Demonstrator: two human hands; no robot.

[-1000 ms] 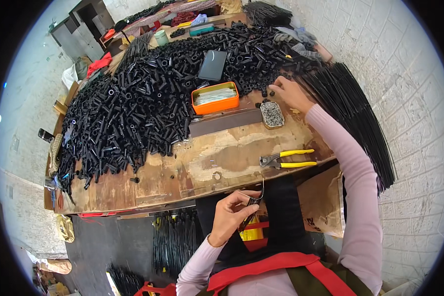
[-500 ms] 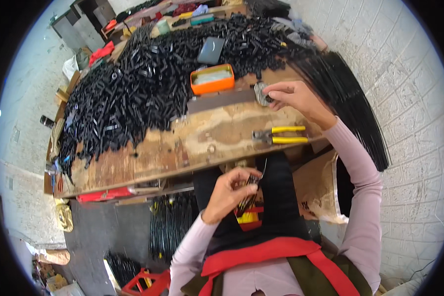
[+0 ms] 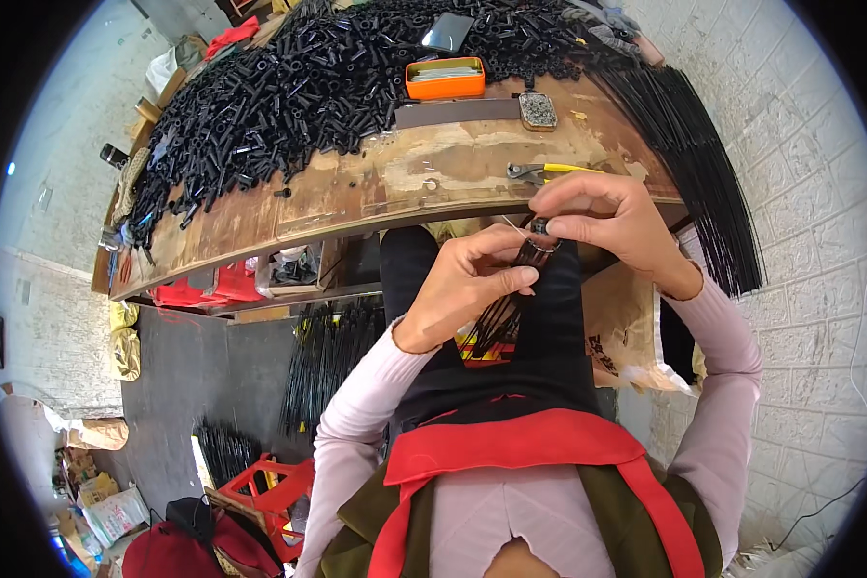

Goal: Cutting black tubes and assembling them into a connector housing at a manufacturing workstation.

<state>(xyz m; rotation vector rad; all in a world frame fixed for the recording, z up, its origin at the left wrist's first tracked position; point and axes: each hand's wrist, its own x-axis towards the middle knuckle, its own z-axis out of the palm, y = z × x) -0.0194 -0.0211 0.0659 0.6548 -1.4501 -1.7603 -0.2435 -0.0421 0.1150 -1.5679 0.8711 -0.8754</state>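
Observation:
My left hand [image 3: 472, 279] is closed around the top of a bundle of thin black rods [image 3: 496, 326], which look like umbrella ribs and hang down over my lap. A thin pale wire [image 3: 515, 226] sticks up beside its fingers. At the bundle's upper end my right hand [image 3: 607, 217] pinches a small black round piece [image 3: 539, 227]; its fingertips partly cover it. Beyond that hand lie end-cutting pliers [image 3: 527, 173] with yellow handles, partly hidden by it. A small tin of tiny grey parts [image 3: 538, 112] stands farther back on the wooden bench [image 3: 385, 193].
A large heap of short black tubes [image 3: 260, 116] covers the bench's far left. An orange tub [image 3: 445, 87] and a dark flat strip [image 3: 458, 112] lie beside the tin. Long black rods [image 3: 708, 183] overhang the right edge. A red stool [image 3: 275, 491] stands low left.
My right hand has come from the tin down to the rods in my left hand, which has risen slightly. The view has shifted, showing the bench higher up.

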